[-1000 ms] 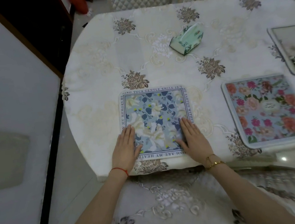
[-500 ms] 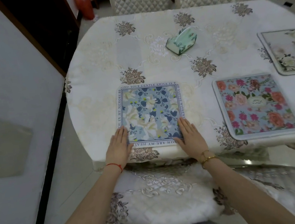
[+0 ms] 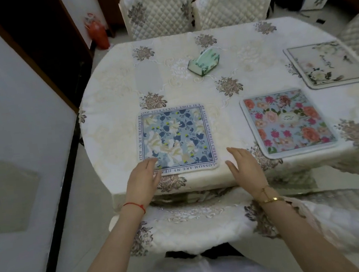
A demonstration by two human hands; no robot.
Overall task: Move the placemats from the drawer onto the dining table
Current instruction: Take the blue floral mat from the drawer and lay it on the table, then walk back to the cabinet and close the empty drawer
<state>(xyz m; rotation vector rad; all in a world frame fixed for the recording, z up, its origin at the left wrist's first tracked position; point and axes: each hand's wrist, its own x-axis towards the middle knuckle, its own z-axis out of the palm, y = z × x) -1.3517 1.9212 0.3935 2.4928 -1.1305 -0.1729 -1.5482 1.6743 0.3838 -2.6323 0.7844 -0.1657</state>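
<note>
A blue-and-cream floral placemat (image 3: 175,137) with a text border lies flat near the front edge of the dining table (image 3: 111,94). To its right lies a pink floral placemat (image 3: 284,121), and a pale grey floral placemat (image 3: 324,64) sits at the far right. My left hand (image 3: 142,180) hovers at the blue placemat's front-left corner, fingers apart, holding nothing. My right hand (image 3: 243,166) is just right of that placemat's front-right corner, open and off it.
A green tissue pack (image 3: 205,63) rests mid-table. A quilted chair back (image 3: 195,225) stands between me and the table. Two quilted chairs (image 3: 195,8) stand at the far side. A white wall (image 3: 12,132) runs along the left, and a red extinguisher (image 3: 97,33) stands beyond it.
Both hands have lifted off the blue placemat and pulled back toward me, the right one sliding off to the right. The view has backed away from the table.
</note>
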